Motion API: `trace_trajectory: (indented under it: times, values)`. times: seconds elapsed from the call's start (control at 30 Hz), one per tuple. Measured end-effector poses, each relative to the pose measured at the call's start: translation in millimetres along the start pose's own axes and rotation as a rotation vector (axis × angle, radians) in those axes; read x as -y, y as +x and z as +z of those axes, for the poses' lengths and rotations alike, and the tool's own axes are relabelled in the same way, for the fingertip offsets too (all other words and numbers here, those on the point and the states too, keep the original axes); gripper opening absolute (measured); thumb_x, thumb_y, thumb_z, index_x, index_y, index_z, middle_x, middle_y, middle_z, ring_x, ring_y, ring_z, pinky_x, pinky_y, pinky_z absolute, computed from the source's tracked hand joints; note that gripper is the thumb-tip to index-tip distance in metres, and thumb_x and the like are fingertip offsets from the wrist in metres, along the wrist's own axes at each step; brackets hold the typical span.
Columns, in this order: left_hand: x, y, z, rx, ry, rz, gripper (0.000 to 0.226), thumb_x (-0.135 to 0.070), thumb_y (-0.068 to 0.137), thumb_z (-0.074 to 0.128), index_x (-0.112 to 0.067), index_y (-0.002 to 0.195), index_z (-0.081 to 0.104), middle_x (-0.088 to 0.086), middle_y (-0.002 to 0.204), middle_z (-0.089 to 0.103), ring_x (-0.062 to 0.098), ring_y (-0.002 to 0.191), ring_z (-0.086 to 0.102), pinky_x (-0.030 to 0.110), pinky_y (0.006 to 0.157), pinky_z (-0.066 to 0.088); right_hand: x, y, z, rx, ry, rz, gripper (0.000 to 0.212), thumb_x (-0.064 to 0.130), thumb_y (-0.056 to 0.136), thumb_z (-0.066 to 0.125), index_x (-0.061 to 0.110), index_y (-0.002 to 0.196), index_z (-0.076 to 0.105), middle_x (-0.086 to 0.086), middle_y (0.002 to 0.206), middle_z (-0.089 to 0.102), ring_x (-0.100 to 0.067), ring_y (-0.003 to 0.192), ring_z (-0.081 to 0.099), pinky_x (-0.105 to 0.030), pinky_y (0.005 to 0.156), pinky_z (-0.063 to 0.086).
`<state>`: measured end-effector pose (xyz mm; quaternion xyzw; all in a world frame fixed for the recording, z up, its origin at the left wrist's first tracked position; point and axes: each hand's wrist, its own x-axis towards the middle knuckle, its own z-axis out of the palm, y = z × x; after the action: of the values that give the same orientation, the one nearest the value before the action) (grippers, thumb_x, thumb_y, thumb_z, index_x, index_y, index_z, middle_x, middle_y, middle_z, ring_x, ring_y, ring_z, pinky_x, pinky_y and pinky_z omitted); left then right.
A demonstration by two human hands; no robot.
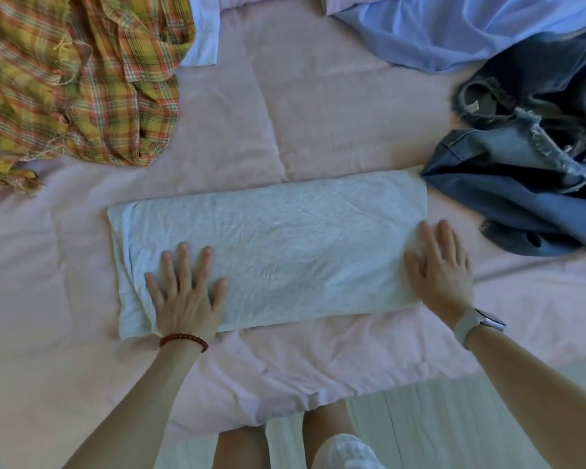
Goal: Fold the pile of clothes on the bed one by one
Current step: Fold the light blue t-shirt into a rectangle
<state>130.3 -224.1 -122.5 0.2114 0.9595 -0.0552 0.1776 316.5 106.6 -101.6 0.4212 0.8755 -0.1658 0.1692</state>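
Palms flat is how you have both hands on the white garment (278,245), which lies as a long folded strip across the middle of the frame on the pink bedspread (305,106). Your left hand (185,292) presses near the strip's left end, fingers spread wide and straight; your right hand (438,269) lies over the right end, fingers straight and close together, its heel just past the cloth's lower right corner. Neither hand pinches or curls round anything — this looks like smoothing, pressing the layers flat so the next fold holds its line.

The strip runs between your hands, its bare middle stretch lying creased but flat. That placement suggests you are readying one end to be brought over the other.

Unfolded pieces wait around it: a plaid shirt (71,79) heaped at upper left, a light blue garment (454,28) at upper right, and denim (538,170) bunched at right, its dark hem just beside the strip's upper right corner.
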Motion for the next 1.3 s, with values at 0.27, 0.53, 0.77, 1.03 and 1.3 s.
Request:
trace_trajectory:
  times: [0.27, 0.53, 0.77, 1.03, 1.3]
  values:
    - [-56.4, -20.7, -13.0, 0.018, -0.073, 0.260, 0.061, -0.049, 0.086, 0.031, -0.029, 0.143, 0.023, 0.014, 0.149, 0.030, 0.035, 0.137, 0.017, 0.058, 0.107, 0.004, 35.4, -1.5, -17.8, 0.046, 0.761, 0.381, 0.014, 0.021, 0.087, 0.053, 0.010, 0.078, 0.049, 0.000, 0.070, 0.049, -0.020, 0.068, 0.046, -0.030, 0.056, 0.036]
    - [-50.0, -11.4, -22.9, 0.224, -0.093, 0.300, 0.066, -0.055, 0.083, 0.018, -0.032, 0.144, 0.026, 0.009, 0.155, 0.018, 0.032, 0.142, 0.010, 0.058, 0.109, 0.013, 88.1, -36.1, -48.1, -0.196, 0.833, 0.203, 0.032, 0.007, 0.088, 0.049, 0.016, 0.063, 0.031, 0.003, 0.059, 0.034, -0.005, 0.051, 0.032, -0.018, 0.048, 0.026]
    - [9.8, -21.5, -77.6, 0.162, -1.185, -0.283, 0.022, -0.012, 0.096, 0.046, -0.015, 0.114, 0.057, 0.005, 0.123, 0.054, 0.021, 0.114, 0.051, 0.028, 0.096, 0.036, 203.7, -76.0, -78.4, -0.002, 0.750, -0.189, 0.005, 0.007, 0.087, 0.054, 0.006, 0.086, 0.058, 0.007, 0.052, 0.032, -0.007, 0.050, 0.037, -0.017, 0.049, 0.029]
    - [107.6, -26.2, -82.2, 0.413, -1.990, -0.855, 0.038, -0.038, 0.100, 0.030, -0.030, 0.086, 0.065, -0.017, 0.075, 0.069, 0.001, 0.072, 0.064, 0.022, 0.069, 0.047, 343.9, -127.6, -29.2, 0.536, 0.613, -0.516, 0.039, 0.013, 0.094, 0.047, 0.012, 0.132, 0.049, -0.012, 0.111, 0.057, -0.023, 0.098, 0.056, -0.030, 0.091, 0.043]
    - [106.2, -19.5, -76.8, 0.453, -1.745, -0.754, 0.043, -0.047, 0.083, 0.063, -0.019, 0.116, 0.058, -0.001, 0.106, 0.066, 0.019, 0.092, 0.060, 0.032, 0.078, 0.049, 278.2, -129.8, 25.3, -0.046, 0.013, -0.718, 0.046, 0.042, 0.072, 0.053, 0.021, 0.111, 0.061, -0.002, 0.101, 0.063, -0.027, 0.097, 0.058, -0.043, 0.081, 0.052]
